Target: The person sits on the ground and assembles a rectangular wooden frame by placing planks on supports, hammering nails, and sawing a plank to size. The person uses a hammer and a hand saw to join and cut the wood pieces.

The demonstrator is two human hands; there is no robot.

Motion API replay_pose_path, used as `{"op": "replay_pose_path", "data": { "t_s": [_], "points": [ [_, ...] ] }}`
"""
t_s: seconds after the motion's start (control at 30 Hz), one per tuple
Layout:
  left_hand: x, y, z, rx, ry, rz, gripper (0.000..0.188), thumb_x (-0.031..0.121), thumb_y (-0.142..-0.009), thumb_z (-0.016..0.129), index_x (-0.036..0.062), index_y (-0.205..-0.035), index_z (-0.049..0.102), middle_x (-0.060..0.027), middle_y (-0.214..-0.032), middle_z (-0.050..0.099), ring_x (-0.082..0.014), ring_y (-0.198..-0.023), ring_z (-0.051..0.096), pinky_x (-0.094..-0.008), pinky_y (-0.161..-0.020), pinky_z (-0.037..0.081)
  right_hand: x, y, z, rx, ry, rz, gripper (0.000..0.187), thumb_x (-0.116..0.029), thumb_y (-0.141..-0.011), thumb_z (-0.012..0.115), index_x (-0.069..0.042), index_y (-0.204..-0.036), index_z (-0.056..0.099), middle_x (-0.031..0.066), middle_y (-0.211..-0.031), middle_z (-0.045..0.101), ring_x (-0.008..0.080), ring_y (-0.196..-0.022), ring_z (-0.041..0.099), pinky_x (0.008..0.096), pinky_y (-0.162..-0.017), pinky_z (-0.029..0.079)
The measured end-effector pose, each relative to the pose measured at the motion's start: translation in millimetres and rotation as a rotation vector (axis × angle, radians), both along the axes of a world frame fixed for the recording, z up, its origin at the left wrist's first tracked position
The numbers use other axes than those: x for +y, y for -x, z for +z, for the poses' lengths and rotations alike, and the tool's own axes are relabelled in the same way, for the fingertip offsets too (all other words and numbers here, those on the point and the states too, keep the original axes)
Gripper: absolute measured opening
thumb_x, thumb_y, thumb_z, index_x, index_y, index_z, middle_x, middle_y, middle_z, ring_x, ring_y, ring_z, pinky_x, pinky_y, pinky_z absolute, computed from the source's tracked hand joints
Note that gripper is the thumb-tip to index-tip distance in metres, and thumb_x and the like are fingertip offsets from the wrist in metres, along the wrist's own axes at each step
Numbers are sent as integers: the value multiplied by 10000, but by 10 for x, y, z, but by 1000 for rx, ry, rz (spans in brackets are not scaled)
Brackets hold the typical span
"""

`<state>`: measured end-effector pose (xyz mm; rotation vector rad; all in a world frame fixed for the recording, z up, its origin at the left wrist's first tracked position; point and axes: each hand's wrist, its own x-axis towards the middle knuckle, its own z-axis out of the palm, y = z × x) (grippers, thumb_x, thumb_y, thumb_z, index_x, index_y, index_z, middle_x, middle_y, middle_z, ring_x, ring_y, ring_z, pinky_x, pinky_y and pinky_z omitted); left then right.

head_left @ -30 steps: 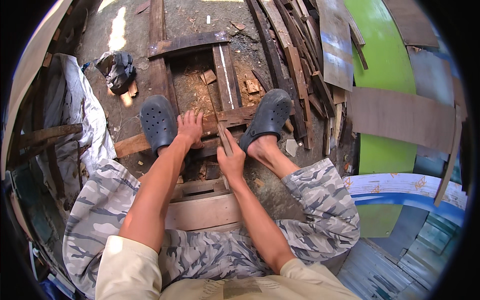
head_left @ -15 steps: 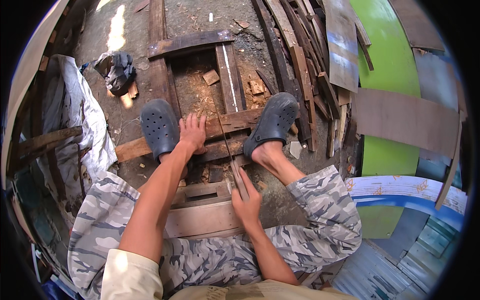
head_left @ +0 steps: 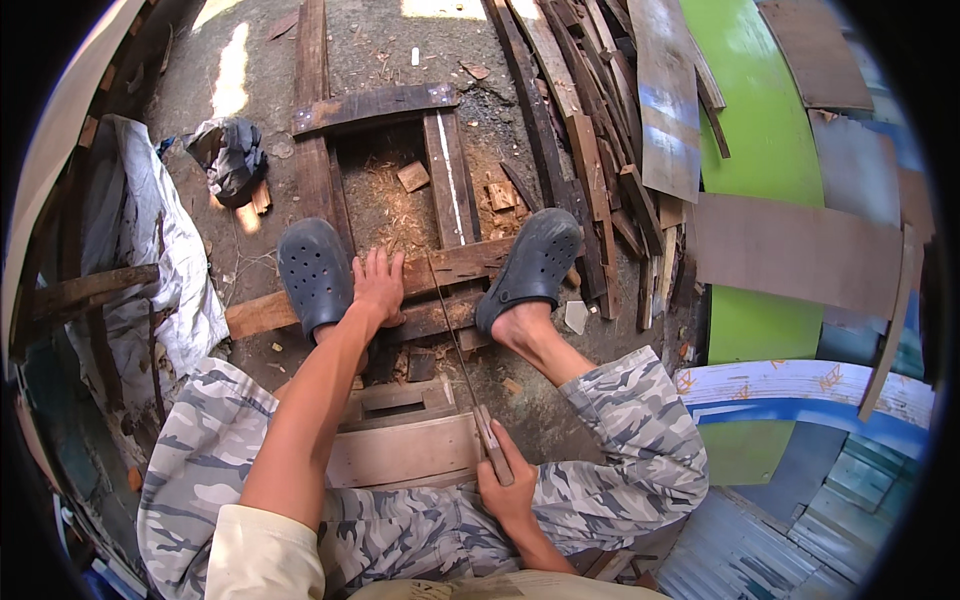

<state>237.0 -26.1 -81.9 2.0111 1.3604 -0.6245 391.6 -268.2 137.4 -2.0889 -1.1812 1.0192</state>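
A brown wooden plank (head_left: pixel 456 264) lies crosswise over dark timbers, with a dark clog (head_left: pixel 315 275) of mine on its left part and my other clog (head_left: pixel 535 262) on its right. My left hand (head_left: pixel 379 288) presses flat on the plank beside the left clog, fingers stretched forward. In my right hand (head_left: pixel 508 486), closer to my body, is the wooden handle of a handsaw (head_left: pixel 457 345). Its thin blade runs forward from the handle, and the far end crosses the plank just right of my left hand.
Dark timbers joined by a short crosspiece (head_left: pixel 376 108) lie ahead, with wood offcuts (head_left: pixel 413 177) and sawdust between them. Stacked planks (head_left: pixel 600 190) and green panels (head_left: pixel 765 180) are on the right. White cloth (head_left: pixel 185 240) and a crumpled dark bag (head_left: pixel 228 160) are on the left. A small wooden box (head_left: pixel 405 450) stands nearest me.
My right hand has drawn the handsaw back toward my body, so less blade reaches beyond the plank. My left hand stays on the plank. The view has shifted slightly.
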Motion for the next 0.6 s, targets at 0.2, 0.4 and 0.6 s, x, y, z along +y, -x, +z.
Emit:
{"op": "replay_pose_path", "data": {
  "t_s": [0.2,0.4,0.6],
  "points": [
    [50,-59,-61,17,-6,-43,1344,509,-630,913,34,-1579,88,-285,-1619,166,-448,-1529,112,-647,-1202,138,1614,162,-1506,38,-152,-62,542,-66,-827,610,-36,-1368,605,272,-1092,706,293,-913,739,352,-793,547],
    [37,76,-95,24,-2,-4,1344,511,-623,917,30,-1574,99,-288,-1615,169,-453,-1526,116,-647,-1203,136,565,71,-617,59,-106,8,622,-59,-809,619,-82,-1428,565,273,-1188,682,398,-1084,685,404,-888,551],
    [43,17,0,9,16,3,1322,474,-632,925,43,-1581,112,-283,-1625,161,-456,-1531,99,-647,-1210,108,82,-41,-174,-3,-55,25,588,15,-784,604,-15,-1372,608,248,-1119,718,345,-986,734,352,-804,573]
  ]
}}
